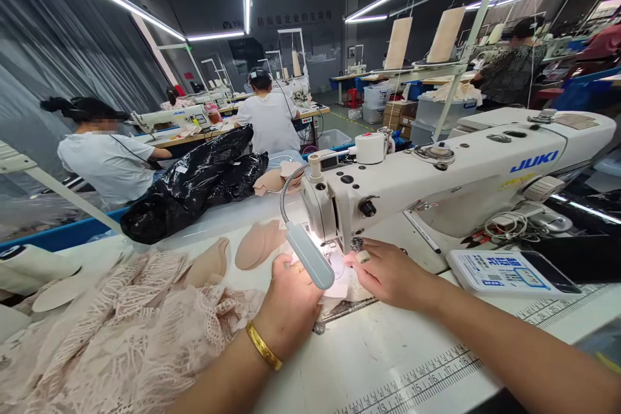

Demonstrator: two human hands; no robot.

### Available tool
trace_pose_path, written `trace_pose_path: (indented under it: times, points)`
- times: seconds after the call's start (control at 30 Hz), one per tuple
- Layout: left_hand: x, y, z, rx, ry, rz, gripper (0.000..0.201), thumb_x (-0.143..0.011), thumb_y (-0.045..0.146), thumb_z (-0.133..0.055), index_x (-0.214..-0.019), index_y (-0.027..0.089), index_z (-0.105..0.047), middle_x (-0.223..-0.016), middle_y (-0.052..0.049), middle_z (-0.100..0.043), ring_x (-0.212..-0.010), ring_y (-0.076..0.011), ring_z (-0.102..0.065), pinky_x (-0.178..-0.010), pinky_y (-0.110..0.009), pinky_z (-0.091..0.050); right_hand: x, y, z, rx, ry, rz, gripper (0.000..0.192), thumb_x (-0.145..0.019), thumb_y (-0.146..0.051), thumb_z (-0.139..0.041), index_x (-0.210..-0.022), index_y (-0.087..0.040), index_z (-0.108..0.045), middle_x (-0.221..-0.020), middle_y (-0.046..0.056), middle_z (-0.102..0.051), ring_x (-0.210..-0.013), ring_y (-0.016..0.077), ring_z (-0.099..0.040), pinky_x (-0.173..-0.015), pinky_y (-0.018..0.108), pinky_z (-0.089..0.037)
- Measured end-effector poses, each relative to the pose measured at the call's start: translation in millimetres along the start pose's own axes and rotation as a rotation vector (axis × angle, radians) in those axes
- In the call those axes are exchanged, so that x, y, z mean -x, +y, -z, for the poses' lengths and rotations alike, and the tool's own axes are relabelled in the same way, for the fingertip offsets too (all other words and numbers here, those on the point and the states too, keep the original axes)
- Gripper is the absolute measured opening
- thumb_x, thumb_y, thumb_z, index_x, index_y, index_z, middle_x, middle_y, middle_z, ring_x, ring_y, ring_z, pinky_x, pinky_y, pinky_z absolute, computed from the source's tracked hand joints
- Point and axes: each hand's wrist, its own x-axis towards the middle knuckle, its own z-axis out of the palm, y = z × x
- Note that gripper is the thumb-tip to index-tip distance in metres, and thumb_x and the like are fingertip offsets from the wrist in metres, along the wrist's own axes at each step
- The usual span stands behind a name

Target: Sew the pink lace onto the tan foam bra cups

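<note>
A white sewing machine (436,171) stands before me, its lit needle area between my two hands. Under the needle lies a small pale pink fabric piece (338,288). My left hand (295,294), with a gold bangle at the wrist, is closed at the fabric's left side; the grey lamp head (310,255) hides some of its fingers. From the right, my right hand (388,272) reaches in beside the presser foot, thumb and forefinger closed at the fabric's edge. The exact grip of both hands is partly hidden.
Beige lace fabric (160,330) is heaped at left, near beige bra cups (257,246). A black plastic bag (189,187) lies behind. At right are a phone on a white box (509,270), a marker pen (422,231) and cables. Other people sit at machines further back.
</note>
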Motion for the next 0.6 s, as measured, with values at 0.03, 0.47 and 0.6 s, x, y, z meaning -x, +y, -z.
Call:
trace_pose_path:
  times: [0.03, 0.47, 0.6]
  points:
    - [0.8, 4.0, 1.8, 0.002, -0.012, 0.005, 0.029, -0.075, 0.007, -0.058, -0.095, 0.025, -0.068, -0.097, -0.005, -0.075, -0.088, -0.0289, -0.062, -0.088, -0.050, -0.039, 0.4, -1.9, 2.6, 0.005, -0.036, 0.045, 0.023, -0.092, -0.010, -0.044, -0.097, -0.019, -0.065, -0.084, 0.006, -0.065, -0.080, 0.0225, -0.055, -0.072, 0.034, -0.045]
    - [1.3, 18.7, 8.3, -0.036, -0.068, -0.037, 0.022, -0.091, 0.008, -0.049, -0.088, 0.023, -0.065, -0.076, -0.001, -0.065, -0.071, -0.0228, -0.054, -0.082, -0.047, -0.039, -1.7, -11.4, 5.3, -0.021, -0.238, 0.102, 0.020, -0.086, -0.006, -0.050, -0.076, -0.021, -0.059, -0.075, 0.000, -0.057, -0.068, 0.0174, -0.043, -0.068, 0.029, -0.037]
    - [-3.0, 6.5, 7.2, -0.009, -0.056, -0.036, 0.017, -0.087, 0.010, -0.057, -0.083, 0.024, -0.066, -0.079, -0.001, -0.067, -0.074, -0.0230, -0.055, -0.084, -0.047, -0.039, -4.7, -10.6, -0.6, -0.005, -0.219, 0.066, 0.021, -0.088, -0.008, -0.049, -0.079, -0.022, -0.061, -0.075, 0.001, -0.057, -0.068, 0.0186, -0.043, -0.068, 0.030, -0.036]
